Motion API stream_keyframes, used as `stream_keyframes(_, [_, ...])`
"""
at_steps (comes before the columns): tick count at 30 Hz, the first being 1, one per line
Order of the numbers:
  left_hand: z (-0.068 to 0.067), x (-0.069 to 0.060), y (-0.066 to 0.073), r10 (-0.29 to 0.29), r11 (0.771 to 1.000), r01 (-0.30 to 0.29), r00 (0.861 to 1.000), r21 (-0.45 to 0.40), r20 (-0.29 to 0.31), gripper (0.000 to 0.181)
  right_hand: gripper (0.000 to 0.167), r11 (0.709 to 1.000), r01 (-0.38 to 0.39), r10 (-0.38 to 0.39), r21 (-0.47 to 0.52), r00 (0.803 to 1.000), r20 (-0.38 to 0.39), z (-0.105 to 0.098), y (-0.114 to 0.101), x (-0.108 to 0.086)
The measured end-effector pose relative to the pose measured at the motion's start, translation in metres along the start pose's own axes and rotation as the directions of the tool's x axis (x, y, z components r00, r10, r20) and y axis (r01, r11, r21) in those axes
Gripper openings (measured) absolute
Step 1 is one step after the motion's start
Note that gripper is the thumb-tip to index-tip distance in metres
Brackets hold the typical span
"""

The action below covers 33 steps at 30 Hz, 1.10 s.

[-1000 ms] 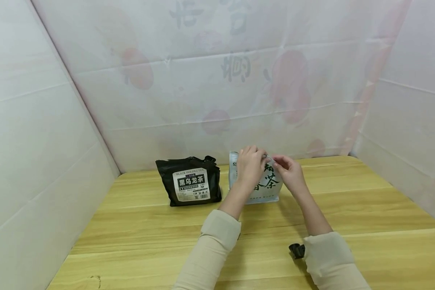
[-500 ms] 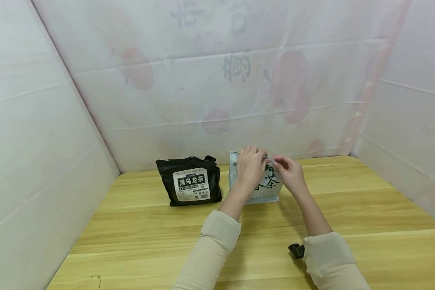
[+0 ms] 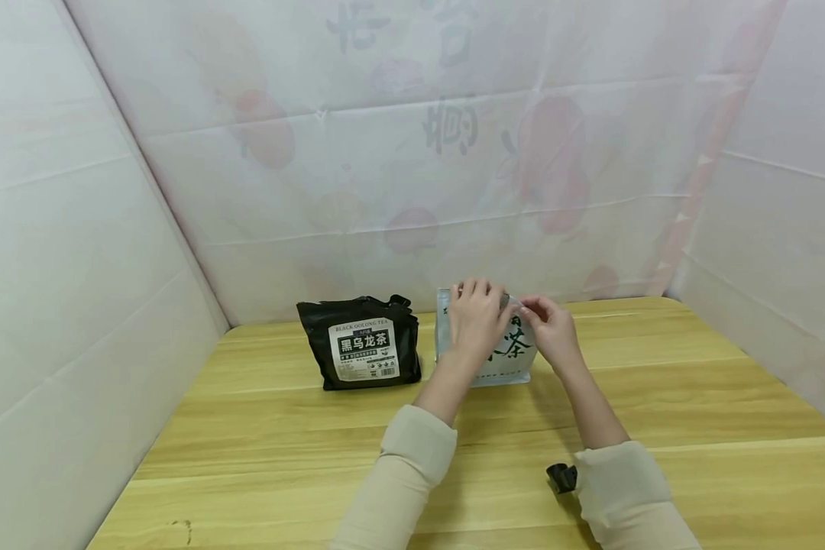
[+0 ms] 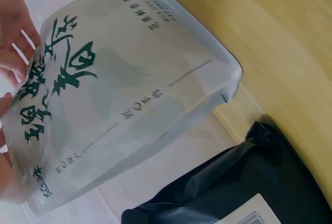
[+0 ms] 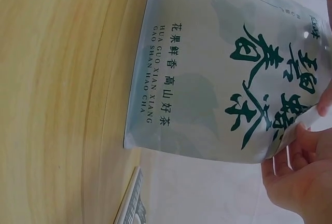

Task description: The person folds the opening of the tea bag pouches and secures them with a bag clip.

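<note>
A pale tea bag (image 3: 498, 367) with green lettering stands upright near the back of the table, also large in both wrist views. My left hand (image 3: 477, 321) grips its top edge from above, covering much of the front. At the top right corner, my right hand (image 3: 553, 334) pinches the edge between thumb and finger. In the right wrist view, a pale strip (image 5: 295, 130) at the bag's top runs between both hands, and the right hand (image 5: 298, 177) holds one end. To the left stands a black oolong tea bag (image 3: 364, 347), apart from both hands.
A small black object (image 3: 561, 477), its kind unclear, lies beside the right sleeve. A printed, flat-looking thing (image 5: 132, 198) shows partly at the bottom of the right wrist view. Fabric walls (image 3: 357, 176) enclose the wooden table (image 3: 268, 443) behind and at the sides.
My left hand has shifted slightly right along the bag's top, hiding more of the lettering. The right hand keeps its pinch, almost still. The black bag has not moved.
</note>
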<state>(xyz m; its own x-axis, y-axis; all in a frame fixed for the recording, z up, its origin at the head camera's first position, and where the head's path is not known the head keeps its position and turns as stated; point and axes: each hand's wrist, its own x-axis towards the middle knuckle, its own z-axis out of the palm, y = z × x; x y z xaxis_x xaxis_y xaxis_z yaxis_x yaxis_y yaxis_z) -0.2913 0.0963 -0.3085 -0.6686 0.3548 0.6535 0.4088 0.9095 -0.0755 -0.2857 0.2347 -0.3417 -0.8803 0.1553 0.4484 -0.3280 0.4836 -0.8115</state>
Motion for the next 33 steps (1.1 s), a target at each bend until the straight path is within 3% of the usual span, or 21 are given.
stream_keyframes(6, [0.005,-0.001,-0.005,-0.012,0.999,0.011,1.0,0.041,0.022,0.036,0.017,1.0,0.024,-0.024,0.014,1.0,-0.006,0.0,0.002,0.001])
stream_keyframes(18, [0.012,-0.001,-0.007,0.016,1.0,-0.014,0.992,0.016,-0.128,0.029,0.018,0.999,0.027,-0.027,0.035,1.0,0.0,-0.001,0.0,0.0])
stream_keyframes(28, [0.014,-0.002,-0.007,0.004,1.0,-0.004,0.991,-0.001,-0.133,0.027,0.021,1.0,0.014,-0.015,0.022,0.999,0.037,-0.002,0.0,0.001])
stream_keyframes(33, [0.013,-0.001,-0.006,-0.004,1.0,0.004,0.992,0.001,-0.123,0.027,0.027,0.995,0.016,-0.024,0.101,0.997,0.073,-0.004,-0.001,0.0])
